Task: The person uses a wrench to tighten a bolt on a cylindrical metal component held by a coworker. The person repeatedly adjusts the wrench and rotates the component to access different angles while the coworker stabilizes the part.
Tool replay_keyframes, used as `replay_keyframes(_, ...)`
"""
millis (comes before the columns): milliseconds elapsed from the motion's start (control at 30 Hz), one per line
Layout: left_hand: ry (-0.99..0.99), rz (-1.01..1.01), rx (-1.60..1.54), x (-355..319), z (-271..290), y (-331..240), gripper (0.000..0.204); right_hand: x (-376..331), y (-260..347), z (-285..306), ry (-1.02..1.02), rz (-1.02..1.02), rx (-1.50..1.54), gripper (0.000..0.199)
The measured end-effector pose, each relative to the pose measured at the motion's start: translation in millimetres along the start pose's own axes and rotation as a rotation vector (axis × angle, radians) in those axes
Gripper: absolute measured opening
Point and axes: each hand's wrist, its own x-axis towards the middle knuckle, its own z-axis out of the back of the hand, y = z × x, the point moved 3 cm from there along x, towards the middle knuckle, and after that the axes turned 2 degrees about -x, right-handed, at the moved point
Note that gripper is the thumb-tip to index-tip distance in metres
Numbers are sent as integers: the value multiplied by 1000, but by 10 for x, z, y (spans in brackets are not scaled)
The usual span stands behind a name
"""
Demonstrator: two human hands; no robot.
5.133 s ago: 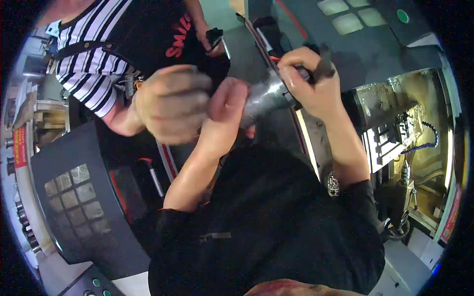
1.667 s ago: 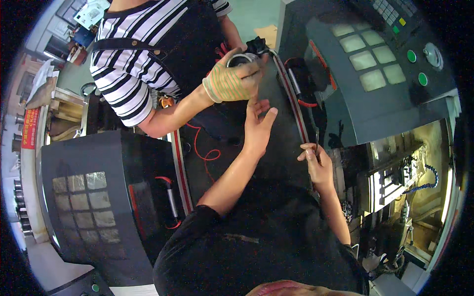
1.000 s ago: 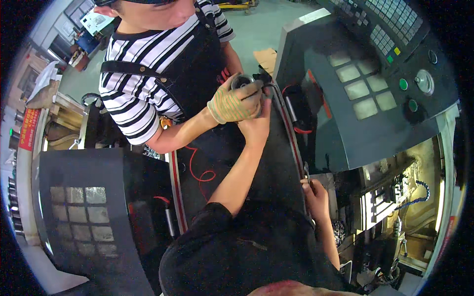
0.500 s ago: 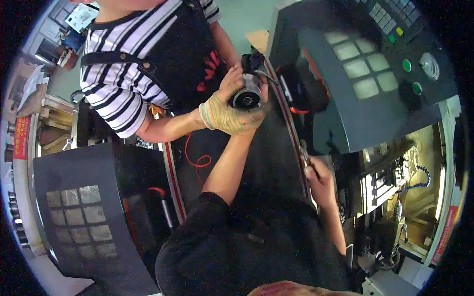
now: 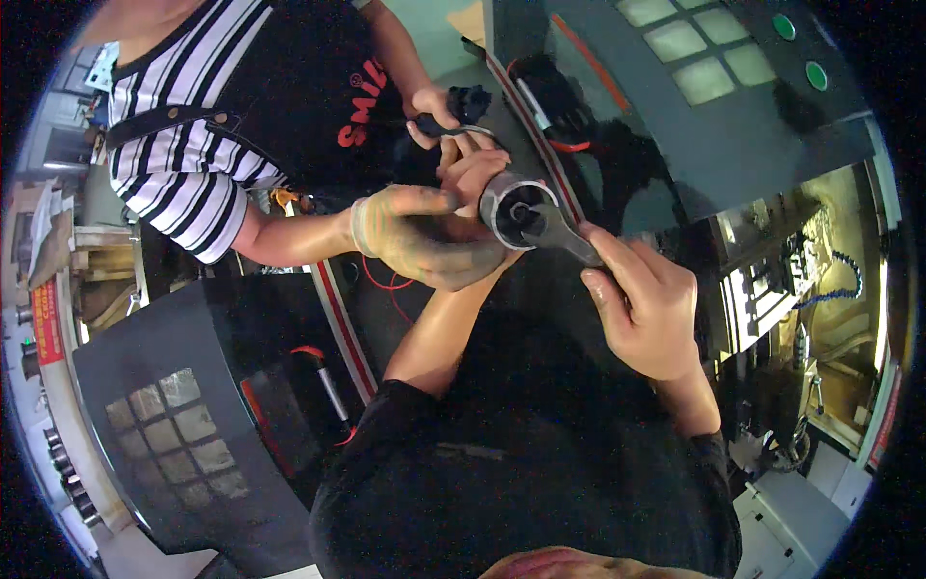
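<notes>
A metal cylinder point(image 5: 492, 214) with a hollow, dark end and a small round centre is in my left hand point(image 5: 470, 176). My fingers wrap round its back; my wrist and palm are partly hidden behind a co-worker's gloved hand point(image 5: 415, 236). That gloved hand is blurred, close beside the cylinder. My right hand point(image 5: 648, 304) is closed round the handle of an open-end wrench point(image 5: 571, 241). The wrench's jaw lies over the cylinder's open end, near its centre; whether it touches there I cannot tell. The co-worker's bare hand point(image 5: 431, 111) is next to a black knobbed object point(image 5: 470, 102).
A dark machine door point(image 5: 656, 125) with a gridded window stands at the right, another machine door point(image 5: 164, 357) at the left. Each has a bar handle. A lit machine interior point(image 5: 820, 299) with a blue jointed hose lies at the right. Thin red cord point(image 5: 386, 282) hangs behind my left forearm.
My right hand has brought the wrench up and leftward to the cylinder's end. The cylinder has shifted right and slightly down. The co-worker's gloved hand has moved left, and their bare hand has drawn away.
</notes>
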Motion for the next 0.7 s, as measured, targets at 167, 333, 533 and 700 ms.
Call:
replay_keyframes(167, 75, 27, 53, 91, 42, -254, 65, -114, 53, 131, -17, -1, -110, 37)
replay_keyframes(333, -6, -141, 64, 241, 48, -397, 44, -206, 142, 275, 18, -44, -157, 38)
replay_keyframes(533, 131, -142, 45, 249, 38, -486, 50, -333, 21, 218, -17, -74, -193, 30)
replay_keyframes(700, 335, -16, 82, 111, 90, -489, 52, -354, -174, 75, -25, -10, -206, 27)
